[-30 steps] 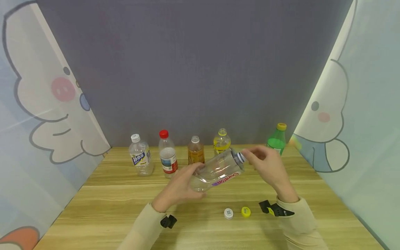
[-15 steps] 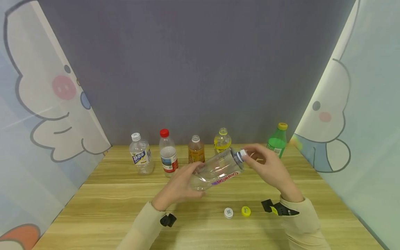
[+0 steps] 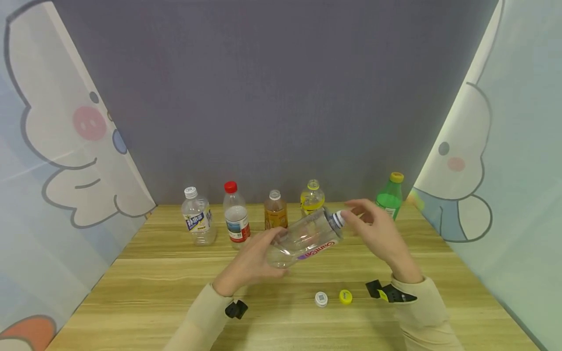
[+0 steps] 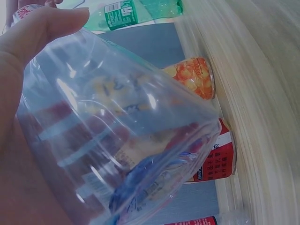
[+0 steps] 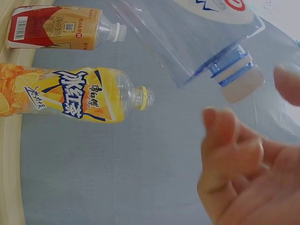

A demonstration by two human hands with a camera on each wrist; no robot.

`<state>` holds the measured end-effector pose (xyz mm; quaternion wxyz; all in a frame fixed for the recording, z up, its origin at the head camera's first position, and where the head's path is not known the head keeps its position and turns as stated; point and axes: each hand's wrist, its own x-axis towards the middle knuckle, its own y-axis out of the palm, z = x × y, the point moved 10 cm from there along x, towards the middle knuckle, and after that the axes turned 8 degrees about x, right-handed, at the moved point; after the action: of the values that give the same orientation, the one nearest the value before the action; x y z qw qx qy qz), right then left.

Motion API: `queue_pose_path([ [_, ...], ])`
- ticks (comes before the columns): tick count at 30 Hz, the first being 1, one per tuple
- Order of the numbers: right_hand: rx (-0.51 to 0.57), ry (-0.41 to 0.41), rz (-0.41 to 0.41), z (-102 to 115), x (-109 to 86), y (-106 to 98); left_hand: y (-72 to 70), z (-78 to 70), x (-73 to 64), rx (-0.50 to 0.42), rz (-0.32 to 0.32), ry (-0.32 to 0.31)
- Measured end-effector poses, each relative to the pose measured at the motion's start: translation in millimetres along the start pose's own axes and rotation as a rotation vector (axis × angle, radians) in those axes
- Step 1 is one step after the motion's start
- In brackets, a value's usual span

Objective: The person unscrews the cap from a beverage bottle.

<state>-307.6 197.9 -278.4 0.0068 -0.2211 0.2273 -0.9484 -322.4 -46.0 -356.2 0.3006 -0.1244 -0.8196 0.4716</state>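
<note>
A large clear plastic bottle [image 3: 307, 239] is tilted above the table, its neck pointing up to the right. My left hand [image 3: 252, 263] grips its lower body, thumb on top. The white bottle cap [image 5: 241, 85] sits on the bottle's neck. Beside that cap is my right hand [image 3: 381, 236]; in the right wrist view its bent fingers [image 5: 225, 145] and thumb stand slightly apart from the cap. On the table below lie a loose white cap [image 3: 321, 299] and a loose yellow cap [image 3: 345, 297].
Along the back of the wooden table [image 3: 153, 292] stand a white-capped bottle [image 3: 197, 222], a red-capped bottle [image 3: 236, 219], an uncapped brown-labelled bottle [image 3: 275, 212], an uncapped yellow-labelled bottle [image 3: 312, 200] and a green bottle [image 3: 390, 195]. A grey panel [image 3: 272, 97] rises behind them.
My right hand's fingers, close around the cap half a second ago, have loosened and lifted slightly from it. The left hand and the bottle have stayed in place.
</note>
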Motion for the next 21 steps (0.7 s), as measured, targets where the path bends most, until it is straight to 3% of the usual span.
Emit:
queue_pose_path([
  [5, 0.009, 0.075, -0.066, -6.5, -0.8, -5.6, 0.3, -1.4, -0.4, 0.032, 0.005, 0.006],
  [11, 0.038, 0.098, -0.014, -7.6, -2.8, -2.1, 0.4, -2.0, -0.7, 0.054, 0.001, 0.012],
  [21, 0.041, -0.032, 0.084, 1.1, -3.5, 2.6, 0.1, 0.1, -1.3, 0.024, 0.001, -0.002],
])
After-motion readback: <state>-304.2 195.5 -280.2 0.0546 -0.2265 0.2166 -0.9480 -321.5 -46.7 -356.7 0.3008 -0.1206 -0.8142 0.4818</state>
